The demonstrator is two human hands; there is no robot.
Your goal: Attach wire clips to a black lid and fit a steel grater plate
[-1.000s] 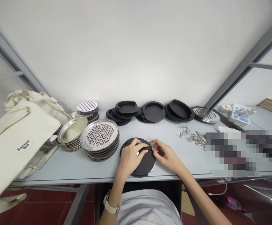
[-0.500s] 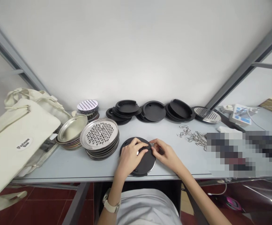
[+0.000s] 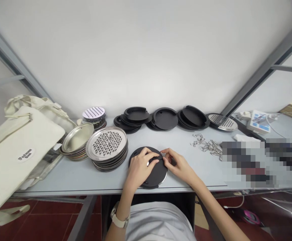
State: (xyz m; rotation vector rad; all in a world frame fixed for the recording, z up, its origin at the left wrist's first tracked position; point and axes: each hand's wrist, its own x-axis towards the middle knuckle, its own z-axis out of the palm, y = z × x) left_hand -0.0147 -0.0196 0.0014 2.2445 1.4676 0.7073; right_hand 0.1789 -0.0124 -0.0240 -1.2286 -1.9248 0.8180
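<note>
A black round plate (image 3: 153,175) with a strip of shiny metal rim at its lower right lies near the table's front edge. My left hand (image 3: 141,166) rests over its left side, fingers curled, pressing on it near the upper right edge. At that edge my right hand (image 3: 177,164) pinches a small metal wire clip (image 3: 163,154), which touches the plate; the fingertips partly hide it. Left of the plate stands a stack of round metal grater discs (image 3: 108,144). Several loose wire clips (image 3: 211,147) lie in a pile to the right.
Along the wall stand piles of black round plates (image 3: 165,119) and one assembled grater (image 3: 222,122). Shallow metal dishes (image 3: 77,138), a lilac-topped disc stack (image 3: 94,113) and a cream bag (image 3: 22,134) are at left. A small white box (image 3: 258,122) sits at right.
Both hands stay at the plate's upper right edge. The right fingers have shifted very slightly, and a bit more of the wire clip shows.
</note>
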